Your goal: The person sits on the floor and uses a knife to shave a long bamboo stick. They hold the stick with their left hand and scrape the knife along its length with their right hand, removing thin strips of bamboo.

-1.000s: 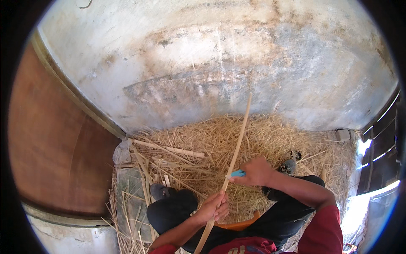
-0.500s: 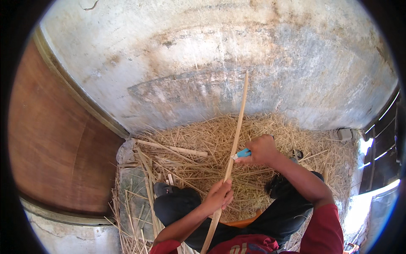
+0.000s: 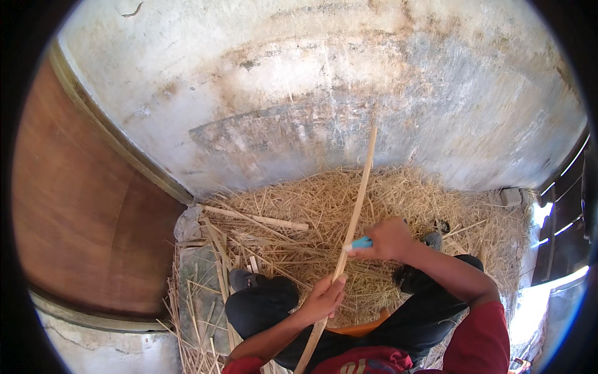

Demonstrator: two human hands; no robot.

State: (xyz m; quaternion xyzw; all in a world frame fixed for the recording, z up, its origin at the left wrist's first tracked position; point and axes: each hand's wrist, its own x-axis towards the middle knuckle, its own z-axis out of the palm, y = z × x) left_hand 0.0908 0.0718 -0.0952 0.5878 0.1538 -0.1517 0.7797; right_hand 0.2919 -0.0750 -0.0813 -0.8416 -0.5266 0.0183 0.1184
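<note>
A long pale strip, bamboo or wood, slants up from my lap toward the wall. My left hand is wrapped round its lower part. My right hand is closed on a light-blue-handled knife, whose tip meets the strip's right side a little above my left hand. The blade itself is blurred. Below the left hand, the strip's lower end runs down past my leg to the picture's bottom edge.
Pale shavings cover the floor up to a stained wall. Several loose strips lie at the left beside a stone slab. A brown door panel stands far left; dark slats are at the right.
My right hand and the knife have moved down along the strip, nearer my left hand. The strip's far end has shifted slightly right and lower.
</note>
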